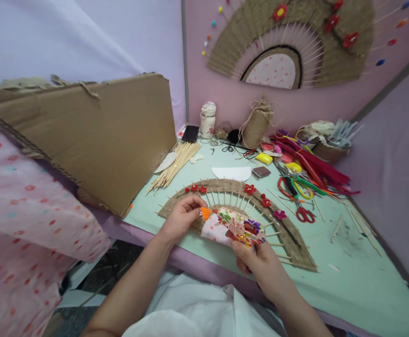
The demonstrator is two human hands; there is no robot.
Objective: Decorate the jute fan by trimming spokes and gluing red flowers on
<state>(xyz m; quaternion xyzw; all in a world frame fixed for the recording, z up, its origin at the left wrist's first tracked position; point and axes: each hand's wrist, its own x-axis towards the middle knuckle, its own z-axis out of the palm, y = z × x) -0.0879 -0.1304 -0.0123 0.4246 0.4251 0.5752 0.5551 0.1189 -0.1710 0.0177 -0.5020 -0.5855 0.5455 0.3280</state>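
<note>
My right hand (255, 257) grips the lower right edge of a patchwork cloth piece (237, 227) with floral and dotted prints, its thumb lying on top. My left hand (183, 217) is closed at the opposite end, fingertips against a small orange piece (205, 213) at the cloth's upper left edge. Whether that orange piece is fixed to the cloth I cannot tell. Beneath both hands lies a woven twine fan (222, 186) with wooden stick ribs and red and magenta flowers. The cloth and hands hide the fan's lower middle.
Scissors (304, 214), pliers (288, 182) and red pipe cleaners (313, 161) lie to the right. Behind are a twine spool (257, 124), a white bottle (208, 120) and a white half-disc (231, 173). Wooden sticks (177, 164) and a large cardboard box (95, 140) stand left.
</note>
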